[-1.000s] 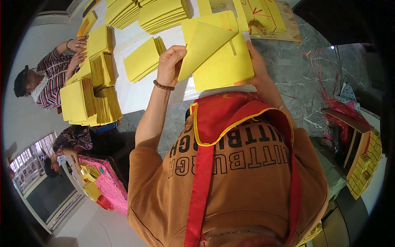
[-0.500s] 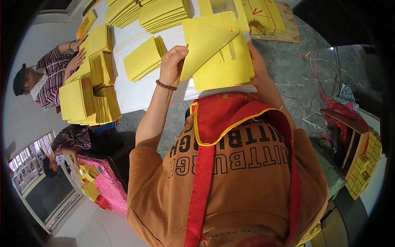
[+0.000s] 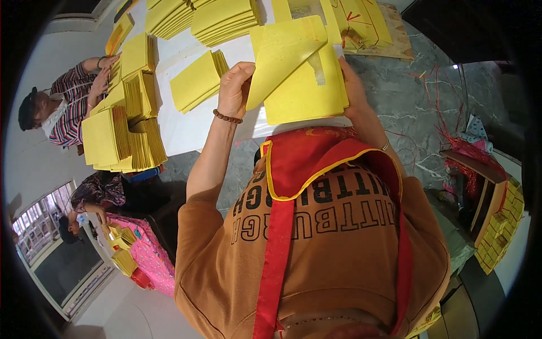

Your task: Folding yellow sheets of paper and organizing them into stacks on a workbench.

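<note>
My left hand (image 3: 234,87) pinches the left edge of a yellow paper sheet (image 3: 282,59), whose upper part is folded over diagonally. Beneath it lies a small stack of yellow sheets (image 3: 305,107) with a grey strip-like patch (image 3: 319,72) near the fold's edge. Along the right side of that stack my right hand (image 3: 354,93) holds the edge, its fingers partly hidden behind the paper. To the left of my left hand rests a bundle of folded yellow paper (image 3: 195,82) on the white tabletop (image 3: 169,127).
Several piles of folded yellow paper (image 3: 107,135) line the table's left side and far edge (image 3: 223,22). A co-worker in a striped top (image 3: 70,96) handles paper there; another person (image 3: 99,192) bends at a pink-covered table (image 3: 141,243). Red strings (image 3: 446,118) hang at the right.
The folded sheet has shifted slightly, covering one of the grey marks seen before. My left hand has moved slightly up and left. The striped-top co-worker's hands have shifted over the paper.
</note>
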A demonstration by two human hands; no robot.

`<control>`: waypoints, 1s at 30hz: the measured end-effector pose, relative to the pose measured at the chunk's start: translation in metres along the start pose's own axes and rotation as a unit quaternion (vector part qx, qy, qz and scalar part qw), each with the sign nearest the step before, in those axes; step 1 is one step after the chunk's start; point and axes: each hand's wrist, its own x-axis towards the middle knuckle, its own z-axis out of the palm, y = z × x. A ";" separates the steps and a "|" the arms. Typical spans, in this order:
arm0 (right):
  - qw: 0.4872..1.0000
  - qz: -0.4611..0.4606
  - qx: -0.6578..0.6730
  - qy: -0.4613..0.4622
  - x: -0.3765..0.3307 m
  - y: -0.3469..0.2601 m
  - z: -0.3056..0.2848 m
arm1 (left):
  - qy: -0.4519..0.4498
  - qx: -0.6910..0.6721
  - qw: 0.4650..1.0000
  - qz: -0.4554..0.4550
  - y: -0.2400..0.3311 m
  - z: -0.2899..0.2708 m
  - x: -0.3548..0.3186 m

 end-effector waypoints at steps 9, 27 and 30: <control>1.000 0.007 0.010 0.000 0.006 0.002 -0.007 | -0.019 0.006 1.000 0.003 -0.001 -0.003 -0.001; 1.000 0.007 0.013 -0.002 0.007 0.002 -0.007 | -0.020 0.035 0.999 -0.033 -0.017 -0.002 -0.006; 1.000 0.004 0.010 -0.003 0.008 0.002 -0.008 | -0.007 0.031 0.999 -0.013 -0.014 0.004 -0.006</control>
